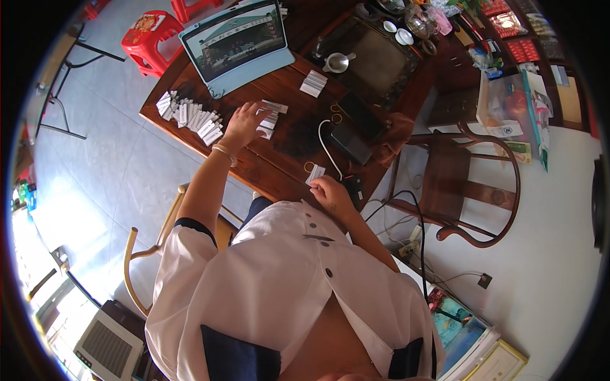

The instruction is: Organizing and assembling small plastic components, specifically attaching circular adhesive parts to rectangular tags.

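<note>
White strips [316, 171], one heap [190, 119], two stacks [312, 83], left hand [246, 122] spread over one, right hand [332, 194] pinching more

Left hand [243, 126] at small white strips [272, 119]

Row of bold characters displayed across upper part of tablet screen [238, 41]; smaller marks shown at its sides. Dark print borne by fanned white strips [190, 118] on wooden table [270, 152], too fine to be made out. Faint marks also seen on separate white stack [313, 83] and single white strip [316, 171]. Dark round emblem carried by white label [506, 131].
</note>
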A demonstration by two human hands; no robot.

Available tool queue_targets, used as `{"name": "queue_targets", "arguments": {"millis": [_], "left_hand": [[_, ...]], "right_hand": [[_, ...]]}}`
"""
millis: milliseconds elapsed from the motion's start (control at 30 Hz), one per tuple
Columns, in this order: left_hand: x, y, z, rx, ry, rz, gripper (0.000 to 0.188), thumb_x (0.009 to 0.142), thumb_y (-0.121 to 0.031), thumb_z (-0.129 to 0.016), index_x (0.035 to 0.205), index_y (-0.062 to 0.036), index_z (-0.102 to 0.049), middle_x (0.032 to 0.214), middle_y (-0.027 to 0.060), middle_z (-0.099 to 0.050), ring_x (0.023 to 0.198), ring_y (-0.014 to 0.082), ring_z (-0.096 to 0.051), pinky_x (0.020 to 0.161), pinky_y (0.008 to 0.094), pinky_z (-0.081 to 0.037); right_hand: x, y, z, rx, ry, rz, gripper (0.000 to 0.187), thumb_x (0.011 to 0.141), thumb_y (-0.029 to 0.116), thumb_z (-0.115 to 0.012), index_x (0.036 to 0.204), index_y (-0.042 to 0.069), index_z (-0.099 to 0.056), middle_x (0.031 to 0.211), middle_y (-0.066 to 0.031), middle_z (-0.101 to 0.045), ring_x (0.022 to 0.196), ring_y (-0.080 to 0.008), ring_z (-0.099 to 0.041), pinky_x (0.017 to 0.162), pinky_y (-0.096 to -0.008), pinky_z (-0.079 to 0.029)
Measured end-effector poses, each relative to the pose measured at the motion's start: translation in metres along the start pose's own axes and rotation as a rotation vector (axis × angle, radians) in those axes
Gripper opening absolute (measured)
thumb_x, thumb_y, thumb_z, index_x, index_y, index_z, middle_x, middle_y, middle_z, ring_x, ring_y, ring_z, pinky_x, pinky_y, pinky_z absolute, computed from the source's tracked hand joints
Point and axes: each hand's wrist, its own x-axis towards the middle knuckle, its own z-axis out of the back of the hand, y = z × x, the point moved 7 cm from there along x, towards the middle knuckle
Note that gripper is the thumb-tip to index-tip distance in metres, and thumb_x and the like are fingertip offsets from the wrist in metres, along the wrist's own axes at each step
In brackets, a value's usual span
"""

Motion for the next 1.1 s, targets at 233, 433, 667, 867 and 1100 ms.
{"name": "queue_targets", "arguments": {"millis": [233,433,667,867,1100], "left_hand": [[-0.004,0.007,-0.015,0.012,-0.009,0.002,0.058,0.065,-0.025,-0.079,0.120,-0.0202,-0.060,0.125,0.0001,-0.051,0.121,0.0235,-0.045,0.099,0.0401,-0.040],[-0.007,0.010,-0.021,-0.017,-0.035,0.014,0.046,0.067,-0.024,-0.078,0.111,-0.0183,-0.064,0.116,0.0025,-0.054,0.114,0.0261,-0.048,0.096,0.0425,-0.041],[-0.017,0.009,-0.015,-0.104,-0.052,0.049,0.040,0.066,-0.022,-0.079,0.103,-0.0156,-0.065,0.109,0.0017,-0.058,0.110,0.0248,-0.051,0.091,0.0382,-0.044],[-0.041,0.023,-0.030,-0.388,0.037,0.502,0.035,0.067,-0.026,-0.080,0.095,-0.0128,-0.064,0.095,0.0101,-0.066,0.094,0.0323,-0.062,0.080,0.0420,-0.049],[-0.082,0.002,-0.048,-0.447,0.082,0.701,0.041,0.065,-0.034,-0.081,0.094,-0.0106,-0.064,0.096,0.0107,-0.066,0.097,0.0308,-0.061,0.080,0.0425,-0.050]], "right_hand": [[0.001,0.001,-0.011,0.013,0.060,0.006,0.018,0.081,0.012,-0.066,0.098,0.007,-0.062,0.091,-0.0081,-0.064,0.083,-0.0255,-0.064,0.072,-0.0346,-0.051],[-0.003,0.004,-0.017,-0.004,0.131,-0.027,0.021,0.082,0.013,-0.064,0.102,0.007,-0.062,0.094,-0.0089,-0.065,0.087,-0.0250,-0.064,0.076,-0.0343,-0.051],[-0.002,0.005,-0.023,0.004,0.174,-0.004,0.021,0.082,0.014,-0.064,0.102,0.007,-0.062,0.095,-0.0094,-0.065,0.087,-0.0251,-0.064,0.076,-0.0347,-0.051],[0.001,0.010,-0.025,0.005,0.193,0.009,0.021,0.082,0.014,-0.065,0.102,0.007,-0.062,0.093,-0.0093,-0.065,0.085,-0.0251,-0.065,0.076,-0.0343,-0.051],[0.002,0.008,-0.034,0.042,0.199,0.020,0.021,0.081,0.013,-0.067,0.100,0.006,-0.062,0.090,-0.0086,-0.065,0.083,-0.0241,-0.065,0.073,-0.0328,-0.051]]}}
